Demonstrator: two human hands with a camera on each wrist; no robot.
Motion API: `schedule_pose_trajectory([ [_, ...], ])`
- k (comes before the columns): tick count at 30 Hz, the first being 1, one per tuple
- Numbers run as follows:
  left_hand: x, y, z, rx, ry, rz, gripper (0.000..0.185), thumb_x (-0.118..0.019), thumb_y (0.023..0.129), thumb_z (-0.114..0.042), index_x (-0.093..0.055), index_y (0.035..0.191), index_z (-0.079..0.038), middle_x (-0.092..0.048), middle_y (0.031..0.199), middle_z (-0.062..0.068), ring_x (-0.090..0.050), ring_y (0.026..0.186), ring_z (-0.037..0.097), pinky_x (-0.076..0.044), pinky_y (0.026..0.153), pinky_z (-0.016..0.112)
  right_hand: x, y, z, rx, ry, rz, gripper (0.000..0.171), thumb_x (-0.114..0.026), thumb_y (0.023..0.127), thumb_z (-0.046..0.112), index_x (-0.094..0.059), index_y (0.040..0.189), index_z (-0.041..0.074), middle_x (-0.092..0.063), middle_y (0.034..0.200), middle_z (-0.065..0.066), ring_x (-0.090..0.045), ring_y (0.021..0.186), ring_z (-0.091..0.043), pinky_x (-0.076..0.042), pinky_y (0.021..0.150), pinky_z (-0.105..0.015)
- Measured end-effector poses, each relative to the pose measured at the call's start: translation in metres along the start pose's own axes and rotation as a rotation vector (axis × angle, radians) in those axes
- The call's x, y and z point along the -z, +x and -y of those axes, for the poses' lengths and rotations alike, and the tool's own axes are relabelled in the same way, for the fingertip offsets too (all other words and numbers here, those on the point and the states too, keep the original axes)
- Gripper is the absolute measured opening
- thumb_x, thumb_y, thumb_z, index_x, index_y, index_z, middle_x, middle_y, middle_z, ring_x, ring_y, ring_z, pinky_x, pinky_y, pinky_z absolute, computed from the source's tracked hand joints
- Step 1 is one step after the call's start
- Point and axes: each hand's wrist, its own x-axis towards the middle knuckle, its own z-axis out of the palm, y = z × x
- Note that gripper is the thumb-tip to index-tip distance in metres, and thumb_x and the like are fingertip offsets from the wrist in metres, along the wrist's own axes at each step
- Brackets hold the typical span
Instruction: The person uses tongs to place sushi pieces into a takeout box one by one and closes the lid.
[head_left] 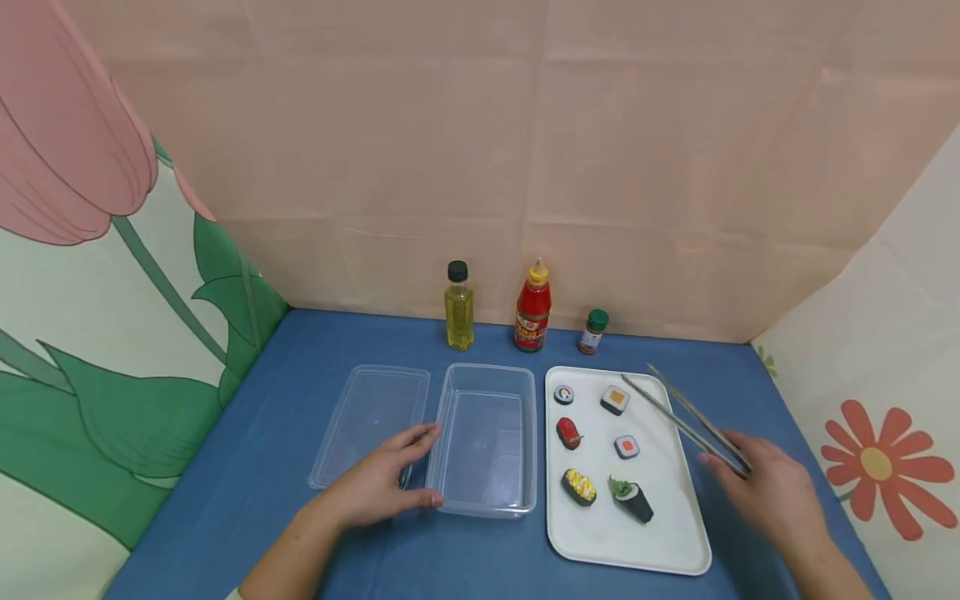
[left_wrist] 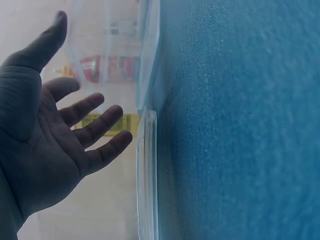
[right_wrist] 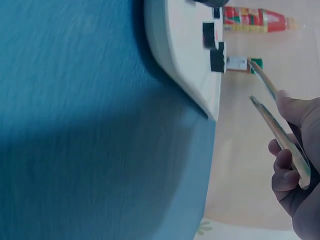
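My right hand (head_left: 772, 492) holds a pair of metal tongs (head_left: 697, 421), their two arms spread apart over the right edge of a white tray (head_left: 622, 537). Nothing sits between the tong tips. On the tray lie several sushi pieces, among them a corn-topped one (head_left: 579, 487), a hand roll (head_left: 632, 500), a red-topped one (head_left: 568, 433) and a square roll (head_left: 615, 400). My left hand (head_left: 382, 483), fingers spread and thumb apart, is at the left side of a clear plastic container (head_left: 483, 450). In the left wrist view its palm (left_wrist: 45, 145) holds nothing.
A clear lid (head_left: 375, 408) lies flat left of the container, partly behind the left hand. Along the back stand an oil bottle (head_left: 459, 308), a red sauce bottle (head_left: 532, 308) and a small green-capped jar (head_left: 592, 332). Cloth walls border the blue table (head_left: 255, 467).
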Motion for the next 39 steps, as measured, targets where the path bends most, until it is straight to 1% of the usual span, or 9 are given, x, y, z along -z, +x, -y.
schedule_pose_trajectory([
  [3, 0.0, 0.001, -0.001, -0.006, 0.001, -0.003, 0.097, -0.08, 0.086, -0.056, -0.032, 0.164, -0.024, -0.03, 0.168, 0.003, -0.032, 0.151, 0.037, -0.037, 0.112, 0.064, -0.003, 0.002, 0.006, 0.044, 0.025, -0.036, 0.06, -0.092, 0.079, 0.033, -0.07, 0.123, -0.003, -0.071, 0.103, -0.026, -0.066, 0.087, -0.04, -0.053, 0.071, -0.061],
  [8, 0.0, 0.005, 0.0, -0.018, 0.007, -0.005, 0.097, -0.08, 0.086, -0.055, -0.033, 0.164, -0.022, -0.03, 0.168, 0.006, -0.032, 0.151, 0.037, -0.037, 0.112, 0.064, -0.007, 0.003, 0.013, 0.097, 0.064, -0.08, 0.059, -0.092, 0.078, 0.033, -0.072, 0.122, -0.001, -0.072, 0.109, -0.026, -0.068, 0.095, -0.044, -0.053, 0.076, -0.062],
  [12, 0.001, 0.007, -0.001, -0.03, 0.001, -0.005, 0.096, -0.08, 0.087, -0.055, -0.033, 0.164, -0.021, -0.031, 0.168, 0.009, -0.032, 0.151, 0.038, -0.036, 0.112, 0.065, -0.008, 0.005, 0.017, 0.121, 0.078, -0.073, 0.058, -0.089, 0.082, 0.04, -0.073, 0.124, 0.002, -0.072, 0.115, -0.026, -0.067, 0.104, -0.047, -0.052, 0.081, -0.064],
  [15, 0.0, 0.007, -0.001, -0.034, -0.008, 0.001, 0.096, -0.08, 0.087, -0.054, -0.033, 0.164, -0.021, -0.032, 0.167, 0.008, -0.032, 0.151, 0.039, -0.036, 0.113, 0.064, -0.011, 0.004, 0.02, 0.144, 0.081, -0.061, 0.056, -0.088, 0.083, 0.041, -0.074, 0.123, 0.003, -0.073, 0.114, -0.024, -0.068, 0.104, -0.047, -0.052, 0.08, -0.064],
  [24, -0.003, 0.007, 0.0, -0.03, -0.022, 0.022, 0.096, -0.079, 0.087, -0.055, -0.032, 0.165, -0.022, -0.031, 0.168, 0.007, -0.032, 0.151, 0.039, -0.035, 0.113, 0.064, -0.026, 0.002, 0.028, 0.192, 0.101, -0.032, 0.05, -0.09, 0.081, 0.037, -0.077, 0.118, 0.006, -0.076, 0.105, -0.017, -0.071, 0.089, -0.034, -0.054, 0.073, -0.057],
  [29, -0.004, 0.005, 0.0, -0.015, -0.031, 0.03, 0.096, -0.079, 0.087, -0.056, -0.031, 0.165, -0.024, -0.03, 0.168, 0.005, -0.032, 0.151, 0.039, -0.036, 0.112, 0.066, -0.031, 0.005, 0.034, 0.206, 0.102, -0.016, 0.049, -0.09, 0.081, 0.037, -0.078, 0.118, 0.008, -0.076, 0.105, -0.015, -0.069, 0.084, -0.027, -0.054, 0.072, -0.054],
  [32, -0.003, 0.004, 0.001, -0.005, -0.027, 0.029, 0.096, -0.078, 0.087, -0.056, -0.031, 0.165, -0.025, -0.03, 0.168, 0.004, -0.031, 0.151, 0.039, -0.036, 0.112, 0.066, -0.034, 0.008, 0.037, 0.204, 0.089, 0.008, 0.049, -0.089, 0.082, 0.038, -0.078, 0.12, 0.009, -0.076, 0.104, -0.013, -0.064, 0.078, -0.021, -0.053, 0.068, -0.048],
  [36, -0.002, 0.003, 0.002, 0.01, -0.022, 0.026, 0.097, -0.079, 0.087, -0.057, -0.031, 0.165, -0.026, -0.03, 0.168, 0.004, -0.031, 0.151, 0.039, -0.036, 0.112, 0.066, -0.037, 0.013, 0.04, 0.207, 0.085, 0.039, 0.049, -0.089, 0.083, 0.038, -0.078, 0.12, 0.008, -0.073, 0.092, -0.004, -0.055, 0.07, -0.013, -0.045, 0.061, -0.036],
  [39, -0.001, 0.002, 0.002, 0.018, -0.021, 0.025, 0.097, -0.079, 0.086, -0.057, -0.032, 0.165, -0.026, -0.03, 0.168, 0.004, -0.03, 0.151, 0.039, -0.036, 0.112, 0.066, -0.04, 0.016, 0.043, 0.21, 0.085, 0.05, 0.048, -0.089, 0.082, 0.036, -0.078, 0.119, 0.007, -0.069, 0.085, 0.0, -0.051, 0.067, -0.011, -0.042, 0.059, -0.033],
])
